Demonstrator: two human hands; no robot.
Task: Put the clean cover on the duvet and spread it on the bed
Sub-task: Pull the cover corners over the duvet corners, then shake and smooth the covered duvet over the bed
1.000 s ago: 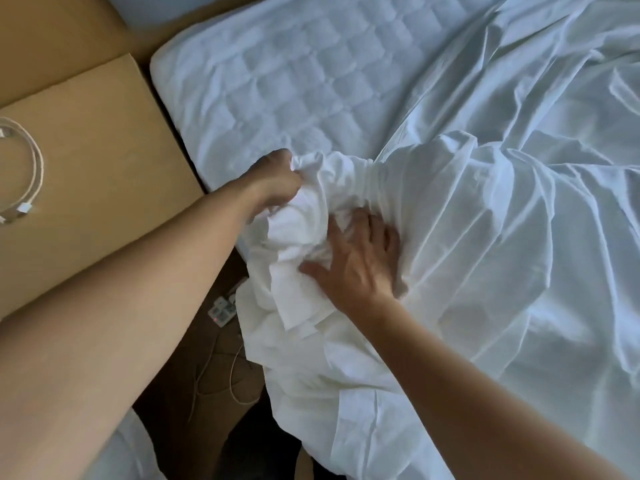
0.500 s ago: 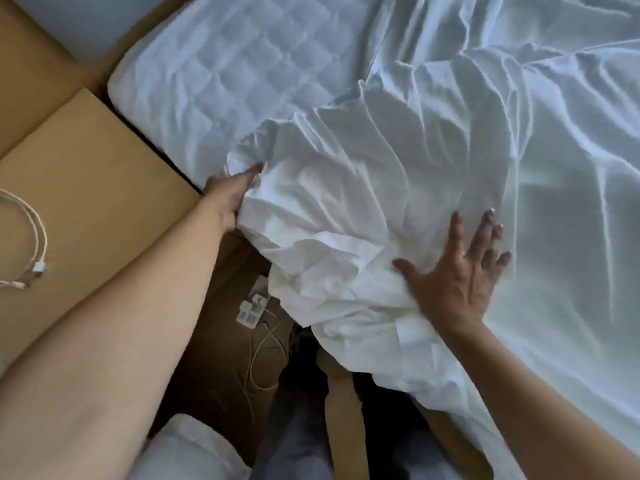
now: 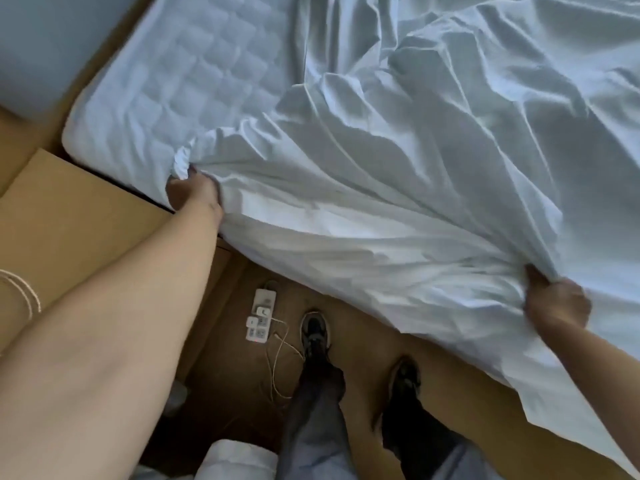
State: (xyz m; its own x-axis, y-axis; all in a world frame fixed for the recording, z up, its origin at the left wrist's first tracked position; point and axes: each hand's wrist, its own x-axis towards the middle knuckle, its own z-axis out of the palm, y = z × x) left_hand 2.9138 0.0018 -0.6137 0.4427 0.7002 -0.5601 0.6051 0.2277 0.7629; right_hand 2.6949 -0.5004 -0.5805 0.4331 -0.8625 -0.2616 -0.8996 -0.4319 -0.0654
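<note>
The left hand (image 3: 195, 194) is clenched on a bunched corner of the cover (image 3: 381, 188), just off the mattress (image 3: 180, 81) edge. Between the two grips the cover sags over the bedside. The right hand (image 3: 556, 304) is fisted round the hem. The person would do best to draw the grips apart evenly, so the edge tightens without either slipping.
</note>
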